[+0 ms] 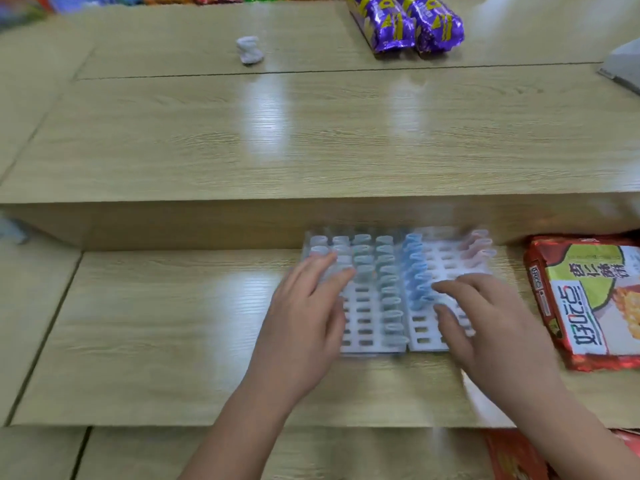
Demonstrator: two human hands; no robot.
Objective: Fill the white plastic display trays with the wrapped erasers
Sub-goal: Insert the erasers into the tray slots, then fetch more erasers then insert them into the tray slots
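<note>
Two white plastic display trays lie side by side on the lower wooden desk: the left tray (360, 341) and the right tray (424, 336). Wrapped erasers stand in their slots: pale grey-green ones (389, 292) in the left tray, a blue column (415, 268) and a few pink ones (479, 247) in the right tray. Many slots stay bare. My left hand (304, 317) rests flat on the left tray with fingers spread. My right hand (491, 323) lies over the right tray, fingers apart. Neither hand visibly holds anything. The picture is motion-blurred.
A red snack packet (588, 303) lies right of the trays. On the raised desk behind stand two purple snack packs (405, 22) and a small white crumpled item (249, 50). A grey object (623, 67) sits at the far right edge. Red packaging (519, 455) shows at the bottom.
</note>
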